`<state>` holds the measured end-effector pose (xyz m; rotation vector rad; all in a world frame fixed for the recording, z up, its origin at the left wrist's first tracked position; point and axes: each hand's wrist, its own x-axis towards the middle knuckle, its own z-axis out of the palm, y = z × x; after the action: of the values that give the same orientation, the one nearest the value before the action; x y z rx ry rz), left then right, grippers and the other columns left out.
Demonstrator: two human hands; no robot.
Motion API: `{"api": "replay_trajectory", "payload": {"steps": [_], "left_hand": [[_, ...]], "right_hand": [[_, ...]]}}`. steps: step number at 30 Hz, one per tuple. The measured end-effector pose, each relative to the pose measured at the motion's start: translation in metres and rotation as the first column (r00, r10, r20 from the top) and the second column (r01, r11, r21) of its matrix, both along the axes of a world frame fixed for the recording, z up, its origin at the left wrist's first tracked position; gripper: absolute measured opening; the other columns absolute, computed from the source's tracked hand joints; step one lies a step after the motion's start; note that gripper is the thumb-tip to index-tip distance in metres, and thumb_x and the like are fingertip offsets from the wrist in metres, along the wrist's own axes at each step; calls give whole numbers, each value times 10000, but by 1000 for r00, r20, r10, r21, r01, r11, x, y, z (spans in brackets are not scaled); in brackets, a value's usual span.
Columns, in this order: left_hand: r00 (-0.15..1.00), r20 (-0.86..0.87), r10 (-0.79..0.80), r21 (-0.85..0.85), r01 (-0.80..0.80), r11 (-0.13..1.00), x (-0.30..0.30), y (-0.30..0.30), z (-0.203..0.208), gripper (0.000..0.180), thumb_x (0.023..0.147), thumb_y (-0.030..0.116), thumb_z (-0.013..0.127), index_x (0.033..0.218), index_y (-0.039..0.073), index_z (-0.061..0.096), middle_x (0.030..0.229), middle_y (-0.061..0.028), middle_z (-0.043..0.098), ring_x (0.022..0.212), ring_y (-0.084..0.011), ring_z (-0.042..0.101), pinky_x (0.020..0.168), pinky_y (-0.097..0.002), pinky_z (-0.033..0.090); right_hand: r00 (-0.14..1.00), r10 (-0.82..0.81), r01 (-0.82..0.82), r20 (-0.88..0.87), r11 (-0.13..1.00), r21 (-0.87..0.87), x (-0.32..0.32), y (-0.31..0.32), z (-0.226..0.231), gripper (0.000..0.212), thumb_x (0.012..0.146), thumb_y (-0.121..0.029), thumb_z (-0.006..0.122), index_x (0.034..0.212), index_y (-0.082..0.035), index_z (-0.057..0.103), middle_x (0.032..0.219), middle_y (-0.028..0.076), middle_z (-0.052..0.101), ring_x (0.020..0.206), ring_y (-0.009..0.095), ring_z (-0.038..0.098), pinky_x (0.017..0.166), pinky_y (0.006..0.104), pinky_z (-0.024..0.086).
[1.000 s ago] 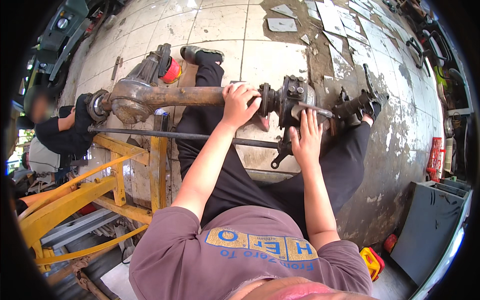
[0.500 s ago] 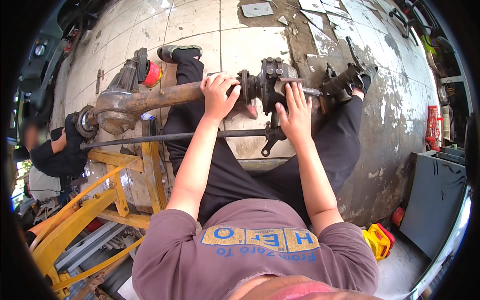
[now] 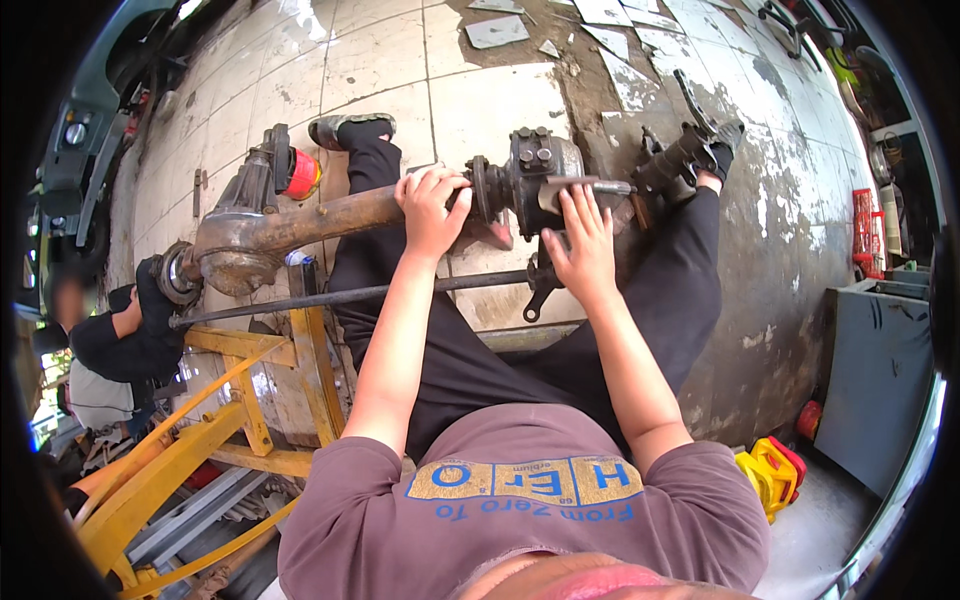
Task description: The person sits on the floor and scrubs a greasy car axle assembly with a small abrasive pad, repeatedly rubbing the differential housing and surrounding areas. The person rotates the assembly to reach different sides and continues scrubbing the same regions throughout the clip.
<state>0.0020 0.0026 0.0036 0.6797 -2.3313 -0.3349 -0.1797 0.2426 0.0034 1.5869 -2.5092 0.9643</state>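
A rusty vehicle axle lies crosswise in front of me, with a rounded differential housing (image 3: 238,245) at the left and a brown axle tube (image 3: 335,217) running right. My left hand (image 3: 433,212) curls over the tube beside a dark round flange (image 3: 488,190). At the tube's right end is a black steering knuckle (image 3: 530,165) with a bolted cap on top. My right hand (image 3: 583,245) lies against it with fingers stretched out, just below a flat metal piece and a thin spindle (image 3: 612,187). A long dark tie rod (image 3: 390,291) runs below the axle to a lever arm (image 3: 540,296).
My legs spread around the axle. A yellow metal frame (image 3: 318,370) stands at left, near a seated person (image 3: 105,330). Another dark metal assembly (image 3: 675,160) lies by my right foot. A grey cabinet (image 3: 875,380) and yellow-red object (image 3: 770,475) are at right; broken tiles (image 3: 497,32) lie ahead.
The whole view has shifted slightly, with the axle now a little lower in the picture. Both hands stay at the same places on it; no clear movement of the parts shows.
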Motion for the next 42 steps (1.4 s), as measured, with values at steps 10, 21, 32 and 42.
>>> {"api": "replay_trajectory", "payload": {"steps": [10, 21, 32, 42], "left_hand": [[1000, -19, -10, 12, 10, 1000, -2, 4, -1, 178, 1003, 355, 763, 1019, 191, 830, 1163, 22, 794, 1276, -237, 671, 1186, -504, 356], [1000, -23, -3, 5, 3, 1000, -1, 4, -1, 170, 999, 355, 763, 1022, 202, 835, 1178, 22, 793, 1281, -240, 667, 1187, -512, 356], [1000, -24, -2, 23, 3, 1000, -1, 7, -3, 177, 999, 359, 758, 1018, 200, 834, 1164, 29, 790, 1265, -231, 669, 1194, -501, 347], [999, -53, 0, 26, 1, 1000, -5, 6, 1, 151, 989, 326, 765, 1005, 192, 833, 1151, 33, 793, 1262, -222, 669, 1167, -482, 363]], "right_hand": [[1000, -12, 12, -1, 1000, 0, -2, 5, 1, 789, 1041, -391, 803, 1704, -67, 526, 1803, 184, 477, 1691, 389, 419, 1321, 718, 316], [1000, 7, -7, -2, 999, 41, -2, -1, 15, 890, 942, -399, 876, 1707, -105, 528, 1809, 171, 469, 1701, 368, 405, 1324, 772, 262], [999, 18, -17, -31, 999, 31, -9, -8, 15, 919, 943, -398, 871, 1738, -137, 492, 1814, 170, 453, 1708, 371, 383, 1321, 763, 280], [999, 28, -26, -37, 999, 48, -6, -2, 16, 924, 932, -377, 893, 1725, -108, 502, 1809, 213, 447, 1702, 399, 389, 1308, 763, 304]]}}
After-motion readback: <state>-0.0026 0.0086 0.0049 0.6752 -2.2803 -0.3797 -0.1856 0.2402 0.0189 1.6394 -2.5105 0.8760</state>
